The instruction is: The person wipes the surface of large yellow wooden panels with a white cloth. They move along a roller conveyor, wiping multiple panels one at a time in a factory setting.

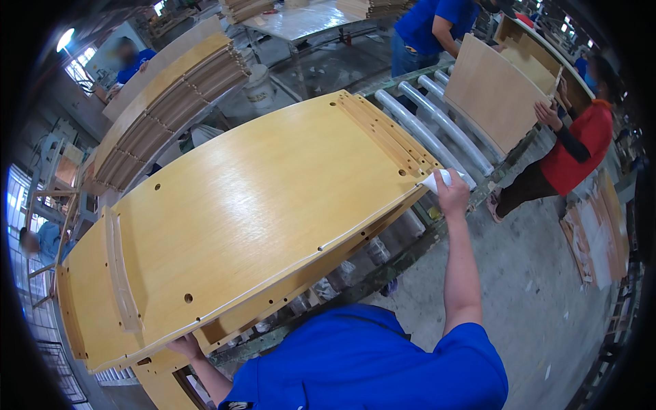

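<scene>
A large, varnished wooden panel [232, 198] with drilled holes and raised strips lies in front of me, on top of a wooden frame or carcass. My right hand [452, 194] is closed around a white squeeze bottle [437, 181] at the panel's far right corner. From near that corner a thin white bead, which looks like glue, runs along the near edge. Lower left, my left hand [183, 346] grips the panel's near edge from below, its fingers partly hidden underneath.
Metal rollers [424, 123] of a conveyor carry the work and continue to the far right. There a person in red [581, 150] handles a curved wooden cabinet piece [495, 92]; a person in blue [430, 34] stands beyond. Stacked curved panels [171, 102] stand at the left, by a white bucket [260, 85].
</scene>
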Motion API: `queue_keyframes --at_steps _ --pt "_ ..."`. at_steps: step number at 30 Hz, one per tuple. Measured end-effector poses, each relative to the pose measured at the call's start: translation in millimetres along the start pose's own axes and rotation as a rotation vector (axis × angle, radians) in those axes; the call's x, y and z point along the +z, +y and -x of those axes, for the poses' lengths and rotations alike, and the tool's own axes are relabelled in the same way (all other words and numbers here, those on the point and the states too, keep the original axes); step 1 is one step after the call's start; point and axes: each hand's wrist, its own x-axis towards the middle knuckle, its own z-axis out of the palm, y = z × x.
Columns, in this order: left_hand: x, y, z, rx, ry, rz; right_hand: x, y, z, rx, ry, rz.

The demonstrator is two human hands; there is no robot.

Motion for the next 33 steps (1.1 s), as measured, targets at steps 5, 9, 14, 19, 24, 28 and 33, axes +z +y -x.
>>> queue_keyframes --at_steps 5,9,14,19,24,28,33 --pt "-4.3 10.3 -2.1 -0.151 -0.044 0.110 9.3 27.1 -2.3 0.055 0.085 -0.008" --pt "-0.6 9.7 -6.4 -0.153 -0.039 -0.005 3.7 47.0 10.0 0.642 0.183 -1.020" --pt "1.7 11.6 -5.0 -0.001 -0.057 -0.121 -1.7 21.8 101.6 1.075 0.047 -1.927" --pt "8.7 2.7 -9.1 0.140 0.076 -0.113 2.2 -14.1 216.8 1.286 -0.202 -1.968" --pt "9.4 -2.4 -6.9 0.217 -0.048 -0.031 -11.1 -51.8 309.9 1.362 -0.501 -2.098" --pt "2.4 -12.7 1.1 0.368 0.045 0.048 -27.8 -85.1 363.3 1.395 -0.466 -1.980" --pt "1.9 41.9 51.0 0.401 -0.024 0.407 -84.2 -85.6 396.8 1.313 -0.371 -2.015"
